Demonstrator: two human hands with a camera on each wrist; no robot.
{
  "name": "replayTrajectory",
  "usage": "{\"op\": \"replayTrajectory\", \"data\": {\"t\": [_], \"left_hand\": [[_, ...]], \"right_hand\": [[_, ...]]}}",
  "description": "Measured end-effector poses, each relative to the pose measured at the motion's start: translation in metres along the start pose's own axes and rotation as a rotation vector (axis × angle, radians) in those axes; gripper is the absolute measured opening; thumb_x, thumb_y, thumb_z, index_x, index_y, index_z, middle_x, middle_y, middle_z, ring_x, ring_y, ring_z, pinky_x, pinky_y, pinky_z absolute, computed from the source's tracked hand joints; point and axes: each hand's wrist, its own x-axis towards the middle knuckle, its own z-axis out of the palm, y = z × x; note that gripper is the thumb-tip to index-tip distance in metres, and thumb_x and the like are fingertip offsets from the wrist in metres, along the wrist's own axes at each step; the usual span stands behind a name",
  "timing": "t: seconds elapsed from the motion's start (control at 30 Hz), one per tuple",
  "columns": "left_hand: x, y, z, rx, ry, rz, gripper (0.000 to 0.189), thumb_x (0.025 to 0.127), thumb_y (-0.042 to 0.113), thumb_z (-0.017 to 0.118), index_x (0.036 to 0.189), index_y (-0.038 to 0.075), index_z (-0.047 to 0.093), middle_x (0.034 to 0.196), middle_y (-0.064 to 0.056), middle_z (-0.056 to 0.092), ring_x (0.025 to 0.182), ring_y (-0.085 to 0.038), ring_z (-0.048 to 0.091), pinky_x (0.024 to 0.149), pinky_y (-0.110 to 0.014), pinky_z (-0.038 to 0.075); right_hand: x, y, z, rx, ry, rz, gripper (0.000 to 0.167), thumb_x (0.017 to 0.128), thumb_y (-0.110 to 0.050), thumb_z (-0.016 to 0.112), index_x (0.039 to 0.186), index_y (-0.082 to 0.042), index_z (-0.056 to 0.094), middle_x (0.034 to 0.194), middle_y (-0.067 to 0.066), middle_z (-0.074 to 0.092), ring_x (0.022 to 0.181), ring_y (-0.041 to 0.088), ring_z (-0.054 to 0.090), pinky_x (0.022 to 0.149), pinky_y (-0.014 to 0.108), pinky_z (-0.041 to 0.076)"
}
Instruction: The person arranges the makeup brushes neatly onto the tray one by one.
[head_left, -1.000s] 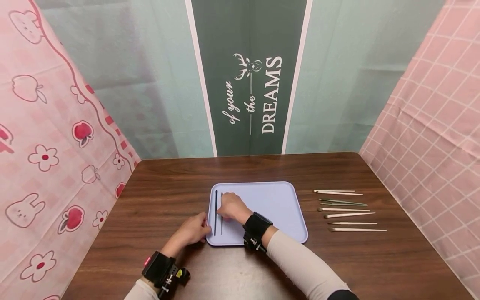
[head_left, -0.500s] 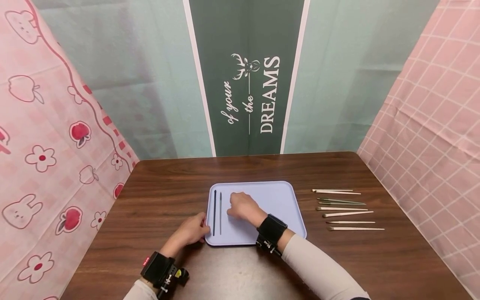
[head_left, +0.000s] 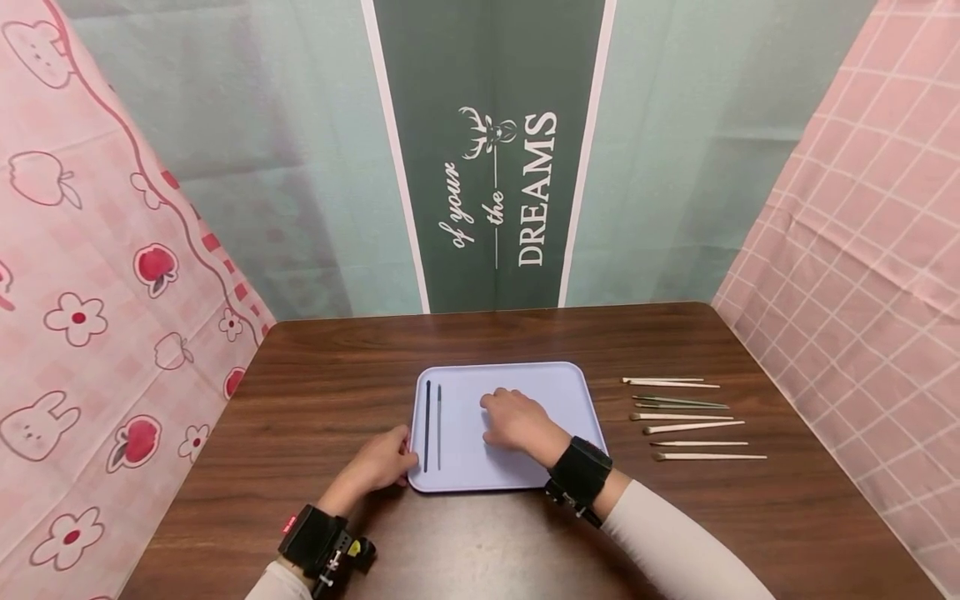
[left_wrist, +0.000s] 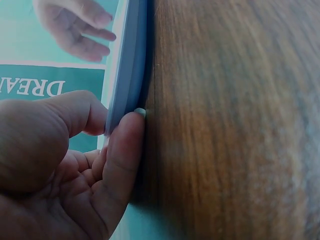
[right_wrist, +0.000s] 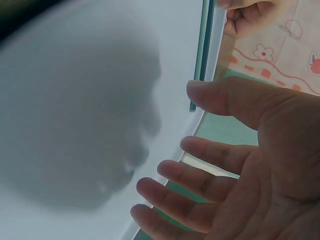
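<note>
Wooden desk [head_left: 322, 367] carries one lilac tray [head_left: 558, 396], left edge pinched near its front corner by the left hand [head_left: 381, 461]; dark brush [head_left: 427, 427] and grey brush [head_left: 439, 429] parallel that edge; right hand [head_left: 517, 421], fingers apart, now shifted from the grey brush to mid-tray.

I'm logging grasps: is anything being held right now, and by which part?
The left grip pinches the tray by its left rim, towards the near corner; the right grip holds nothing.

The brown table [head_left: 315, 375] bears a lilac tray [head_left: 465, 417]; right of that lie slim brushes [head_left: 693, 427].
</note>
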Motion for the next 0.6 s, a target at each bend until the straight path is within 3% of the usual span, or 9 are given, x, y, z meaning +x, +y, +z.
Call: {"op": "replayTrajectory", "data": {"t": [0.37, 0.6], "left_hand": [[0.000, -0.002, 0.000, -0.009, 0.000, -0.001, 0.016, 0.088, 0.006, 0.065, 0.085, 0.008, 0.050, 0.071, -0.005, 0.054, 0.056, -0.014, 0.062, 0.052, -0.029, 0.052], [0.001, -0.002, -0.001, -0.001, -0.002, -0.003, 0.016, 0.089, 0.007, 0.065, 0.085, 0.009, 0.050, 0.071, -0.005, 0.054, 0.056, -0.014, 0.062, 0.052, -0.028, 0.052]], "right_hand": [[-0.031, 0.029, -0.009, -0.016, 0.024, 0.019, 0.051, 0.084, -0.022, 0.079, 0.129, -0.005, 0.063, 0.124, 0.016, 0.064, 0.113, 0.034, 0.061, 0.092, 0.049, 0.052], [-0.046, 0.047, -0.010, -0.048, 0.046, 0.047, 0.051, 0.083, -0.024, 0.080, 0.127, -0.004, 0.064, 0.122, 0.017, 0.065, 0.111, 0.037, 0.061, 0.091, 0.053, 0.051]]}}
